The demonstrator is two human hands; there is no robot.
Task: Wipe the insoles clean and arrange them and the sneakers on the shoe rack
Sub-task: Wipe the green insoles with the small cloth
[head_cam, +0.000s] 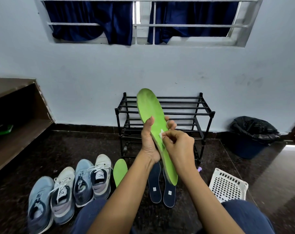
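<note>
My left hand grips a long green insole from beneath, holding it up in front of the black shoe rack. My right hand pinches a small white piece against the insole's heel half. On the floor lie a second green insole and two dark navy insoles, partly hidden by my forearms. Several sneakers stand in a row at lower left: two light blue and two white.
A white perforated basket sits at lower right. A blue bin with a black liner stands by the wall to the right. Brown wooden shelving fills the left. The floor is dark polished stone.
</note>
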